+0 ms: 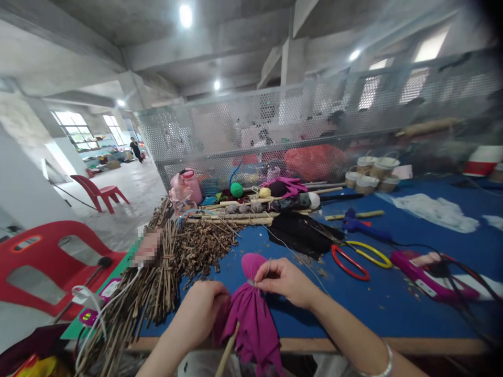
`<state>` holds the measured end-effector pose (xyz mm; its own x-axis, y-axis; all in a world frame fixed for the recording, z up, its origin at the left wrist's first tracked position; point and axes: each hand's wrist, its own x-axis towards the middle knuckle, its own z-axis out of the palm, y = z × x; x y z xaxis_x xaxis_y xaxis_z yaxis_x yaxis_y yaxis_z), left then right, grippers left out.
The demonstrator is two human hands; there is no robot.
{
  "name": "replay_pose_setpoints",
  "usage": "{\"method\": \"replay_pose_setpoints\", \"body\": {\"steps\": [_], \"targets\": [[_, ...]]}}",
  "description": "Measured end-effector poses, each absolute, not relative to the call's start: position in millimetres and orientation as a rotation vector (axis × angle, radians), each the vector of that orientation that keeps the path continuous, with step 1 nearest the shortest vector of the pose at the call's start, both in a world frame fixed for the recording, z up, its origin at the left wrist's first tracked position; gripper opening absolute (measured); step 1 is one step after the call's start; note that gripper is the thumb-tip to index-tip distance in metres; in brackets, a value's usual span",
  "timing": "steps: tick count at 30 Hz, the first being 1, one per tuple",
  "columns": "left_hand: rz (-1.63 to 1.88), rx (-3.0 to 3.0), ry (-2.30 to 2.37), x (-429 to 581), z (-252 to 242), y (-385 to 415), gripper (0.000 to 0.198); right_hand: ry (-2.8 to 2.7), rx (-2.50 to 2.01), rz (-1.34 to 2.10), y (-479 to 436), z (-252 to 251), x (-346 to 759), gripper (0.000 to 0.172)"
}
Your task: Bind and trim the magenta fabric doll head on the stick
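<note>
A magenta cloth (pixel 251 319) is gathered around a rounded head at its top, with loose folds hanging over the table's front edge. A thin greyish tie, wire or thread, circles the neck below the head. My right hand (pixel 286 283) pinches at this tie with thumb and fingers. On the left side of the folds, my left hand (pixel 200 309) is closed on the cloth, its fingertips partly hidden. A pale wooden stick (pixel 228 351) pokes out below the cloth, near my left hand.
Bundled dry twigs (pixel 161 277) lie left on the blue table (pixel 349 309). Beyond the cloth are black fabric (pixel 298 233) and scissors with red and yellow handles (pixel 365 256). A blue glue gun (pixel 357 224), yarn balls (pixel 236 190) and paper-like cups (pixel 367 184) stand further back. A perforated screen (pixel 220 125) closes the rear.
</note>
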<state>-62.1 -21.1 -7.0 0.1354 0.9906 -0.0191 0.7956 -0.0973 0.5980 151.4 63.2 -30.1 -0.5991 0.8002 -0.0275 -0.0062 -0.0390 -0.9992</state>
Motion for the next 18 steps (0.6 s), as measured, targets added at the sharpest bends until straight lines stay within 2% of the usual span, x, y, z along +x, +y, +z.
{"method": "replay_pose_setpoints", "body": {"steps": [3, 5, 7, 13, 15, 18], "targets": [[0.587, 1.994, 1.683, -57.5, -11.4, -20.4, 0.037, -1.649, -0.846, 1.703, 62.7, -25.6, 150.5, 0.023], [0.755, 2.074, 1.628, -50.3, -17.7, -16.0, 0.051, -1.656, -0.839, 1.71, 62.4, -23.0, 150.1, 0.024], [0.93, 2.106, 1.508, -40.3, -23.9, -9.9, 0.057, -1.659, -0.817, 1.722, 62.9, -22.3, 149.8, 0.024], [1.051, 1.888, 1.252, -17.0, -34.4, 7.5, 0.041, -1.651, -0.775, 1.702, 65.3, -31.0, 150.1, 0.023], [1.146, 1.793, 1.267, -17.0, -37.7, 11.2, 0.034, -1.7, -0.824, 1.55, 64.3, -35.4, 150.6, 0.019], [1.241, 1.62, 1.258, -18.9, -42.5, 14.8, 0.031, -1.885, -0.793, 0.95, 61.3, -42.3, 149.7, 0.01]]}}
